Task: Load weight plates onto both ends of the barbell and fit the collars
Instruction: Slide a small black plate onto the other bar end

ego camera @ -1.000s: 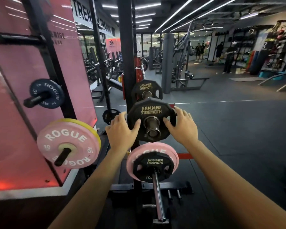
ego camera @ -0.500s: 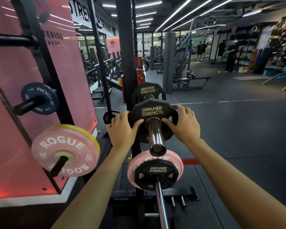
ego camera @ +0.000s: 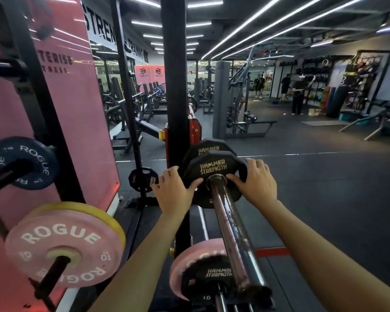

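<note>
I have a black Hammer Strength plate (ego camera: 214, 176) threaded on the barbell sleeve (ego camera: 231, 230), and I use that sleeve as my landmark. My left hand (ego camera: 175, 192) grasps the plate's left edge, fingers curled over the rim and thumb on its face; my right hand (ego camera: 256, 183) grasps the right edge the same way, thumb close to the sleeve. A long bare stretch of sleeve runs from the plate toward me, with no collar on it. Just behind the plate, farther along the sleeve, stands a second black plate (ego camera: 206, 148) (I cannot tell whether the two touch). Tight on the sleeve's left rises the black rack upright (ego camera: 173, 86), crowding my left knuckles. Right of the sleeve the dark rubber floor (ego camera: 324, 188) lies open and wide. Below the sleeve, a pink plate (ego camera: 189, 262) and a small black plate (ego camera: 212, 278) sit on a lower peg. Far left of the sleeve, a pink Rogue plate (ego camera: 61, 244) and a navy Rogue plate (ego camera: 29, 163) hang on storage pegs against a pink wall panel (ego camera: 77, 109).
</note>
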Demonstrator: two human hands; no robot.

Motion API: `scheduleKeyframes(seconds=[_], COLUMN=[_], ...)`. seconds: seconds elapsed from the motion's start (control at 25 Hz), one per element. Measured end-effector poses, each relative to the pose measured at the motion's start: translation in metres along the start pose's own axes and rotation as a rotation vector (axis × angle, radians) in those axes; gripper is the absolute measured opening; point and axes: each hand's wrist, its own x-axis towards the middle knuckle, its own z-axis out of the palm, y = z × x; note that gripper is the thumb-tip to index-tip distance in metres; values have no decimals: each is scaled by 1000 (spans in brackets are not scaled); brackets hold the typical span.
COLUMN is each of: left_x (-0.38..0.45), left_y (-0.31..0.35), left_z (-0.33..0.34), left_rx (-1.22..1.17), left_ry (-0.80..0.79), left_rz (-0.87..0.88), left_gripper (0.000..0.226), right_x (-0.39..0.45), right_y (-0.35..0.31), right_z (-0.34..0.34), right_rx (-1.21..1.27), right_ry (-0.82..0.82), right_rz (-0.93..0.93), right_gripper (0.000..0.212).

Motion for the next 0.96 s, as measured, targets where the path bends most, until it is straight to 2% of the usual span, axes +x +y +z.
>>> scheduleKeyframes(seconds=[0.32, 0.48, 0.68, 0.96], left_x=[45, 53, 50, 8], left_y=[-5, 3, 0, 14], left_z=[37, 43, 37, 5], left_rx=[-14, -41, -51, -98], left_ry=[20, 55, 48, 64], left_rz=[9, -34, -66, 26], left_gripper=[82, 79, 81, 74], right_x=[40, 44, 38, 3], right_y=[-7, -9, -5, -1], right_z=[31, 41, 37, 4], right_rx=[-65, -108, -105, -16], right_ry=[-11, -31, -34, -27], right_rz=[72, 92, 100, 64], right_gripper=[75, 68, 64, 68])
